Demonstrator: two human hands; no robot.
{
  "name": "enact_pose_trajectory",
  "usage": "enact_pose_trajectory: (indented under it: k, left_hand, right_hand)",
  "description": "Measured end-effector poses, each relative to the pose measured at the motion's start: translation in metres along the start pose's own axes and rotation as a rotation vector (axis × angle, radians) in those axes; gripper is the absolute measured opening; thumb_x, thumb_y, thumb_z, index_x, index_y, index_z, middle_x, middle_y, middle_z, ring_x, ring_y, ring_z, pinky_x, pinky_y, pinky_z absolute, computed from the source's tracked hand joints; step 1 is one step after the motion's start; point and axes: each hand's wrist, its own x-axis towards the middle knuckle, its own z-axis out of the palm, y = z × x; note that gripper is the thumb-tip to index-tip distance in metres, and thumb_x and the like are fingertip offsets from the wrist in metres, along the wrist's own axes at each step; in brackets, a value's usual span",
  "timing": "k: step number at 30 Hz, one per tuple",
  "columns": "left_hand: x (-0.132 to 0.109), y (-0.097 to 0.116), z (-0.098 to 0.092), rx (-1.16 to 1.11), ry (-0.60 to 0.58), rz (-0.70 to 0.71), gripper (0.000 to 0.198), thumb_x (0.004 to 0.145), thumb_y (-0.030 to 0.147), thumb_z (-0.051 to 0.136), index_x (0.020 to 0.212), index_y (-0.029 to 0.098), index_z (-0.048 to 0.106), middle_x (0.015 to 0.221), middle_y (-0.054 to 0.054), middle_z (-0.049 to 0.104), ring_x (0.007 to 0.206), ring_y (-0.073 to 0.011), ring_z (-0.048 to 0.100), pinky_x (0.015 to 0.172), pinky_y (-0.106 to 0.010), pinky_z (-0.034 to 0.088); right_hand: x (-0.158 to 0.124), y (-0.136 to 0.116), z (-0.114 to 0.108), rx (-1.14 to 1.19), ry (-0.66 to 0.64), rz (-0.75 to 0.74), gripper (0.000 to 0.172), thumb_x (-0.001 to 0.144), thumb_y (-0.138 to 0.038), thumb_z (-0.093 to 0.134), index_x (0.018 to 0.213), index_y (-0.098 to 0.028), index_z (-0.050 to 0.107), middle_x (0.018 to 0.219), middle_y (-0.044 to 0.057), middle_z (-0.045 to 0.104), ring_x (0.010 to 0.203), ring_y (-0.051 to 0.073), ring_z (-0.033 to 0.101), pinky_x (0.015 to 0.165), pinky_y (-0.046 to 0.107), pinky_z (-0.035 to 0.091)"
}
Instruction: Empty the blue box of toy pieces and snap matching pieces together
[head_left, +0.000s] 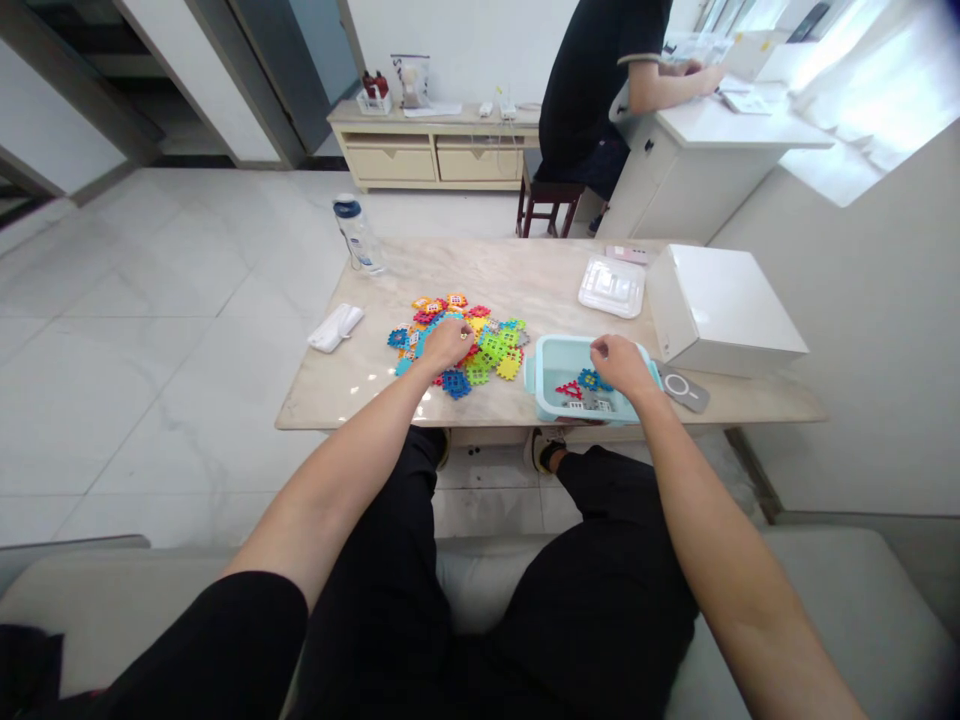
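Plastic tiles [491,345] in red, blue, green, yellow and orange lie in a flat heap on the stone table [487,265]. The left hand [448,343] rests on top of the heap. Its fingers are bent down and close together, right on the tiles. They hide what is under them, so I cannot tell if they pinch a tile or just touch the heap. Most of the tiles spread out beyond and to the right of these fingers.

The right hand [619,362] hangs over a light blue box [534,375]. Its fingers curl down toward the inside, and I cannot tell if they hold anything. A few tiles in the box [581,385] lie just left of and under these fingertips. The box sits just beside the heap, between the two hands, and that probably makes both easy to reach.

A white lid [612,286] lies past the right fingers, off the box, so the box is open. A big white box [720,310] stands to the right of them, and a grey round pad [681,387] lies near it.

Left of the left fingers lies a white cloth [335,327]. Farther off stands a water bottle [358,235], well away from the tiles.

Far behind the table, another person [600,80] sits at a white desk [720,125].
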Motion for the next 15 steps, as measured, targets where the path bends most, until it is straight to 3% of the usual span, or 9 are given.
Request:
enact_pose_trajectory:
  k: [4,7,9,12,15]
  left_hand:
    - [-0.004,-0.003,-0.004,-0.061,0.024,-0.003,0.025,0.099,0.028,0.062,0.106,0.018,0.084,0.114,-0.013,0.085,0.108,-0.0301,0.077,0.101,-0.038,0.058]
    - [-0.005,-0.003,-0.006,-0.093,0.029,-0.004,0.023,0.098,0.028,0.063,0.102,0.019,0.083,0.111,-0.012,0.086,0.106,-0.0293,0.078,0.099,-0.037,0.058]
    - [-0.005,-0.003,-0.007,-0.111,0.033,-0.002,0.023,0.098,0.028,0.062,0.102,0.019,0.083,0.111,-0.012,0.086,0.106,-0.029,0.078,0.099,-0.036,0.058]
    - [-0.006,-0.002,-0.009,-0.136,0.032,0.007,0.023,0.098,0.029,0.061,0.101,0.019,0.082,0.111,-0.011,0.086,0.105,-0.0282,0.078,0.099,-0.036,0.058]
    - [-0.007,-0.003,-0.011,-0.157,0.022,0.016,0.024,0.098,0.029,0.061,0.1,0.019,0.082,0.108,-0.011,0.085,0.102,-0.0276,0.077,0.098,-0.036,0.058]
  right_hand:
    - [0.001,0.003,0.004,-0.212,-0.285,0.066,0.042,0.109,-0.029,0.049,0.138,-0.013,0.074,0.14,0.02,0.077,0.137,0.033,0.069,0.117,0.04,0.049]
    - [0.001,0.001,0.011,-0.284,-0.407,0.098,0.05,0.105,-0.04,0.066,0.144,-0.01,0.071,0.148,0.026,0.071,0.145,0.042,0.063,0.121,0.049,0.047]
    - [0.0,-0.001,0.017,-0.306,-0.454,0.128,0.074,0.095,-0.055,0.08,0.152,-0.009,0.065,0.155,0.03,0.064,0.149,0.047,0.058,0.123,0.055,0.045]
    - [0.0,-0.002,0.025,-0.338,-0.558,0.194,0.128,0.075,-0.078,0.091,0.172,-0.013,0.041,0.173,0.032,0.043,0.163,0.053,0.039,0.126,0.062,0.042]
    - [0.0,0.003,0.033,-0.313,-0.637,0.268,0.151,0.066,-0.085,0.092,0.181,-0.019,0.019,0.181,0.032,0.03,0.165,0.054,0.037,0.125,0.067,0.044]
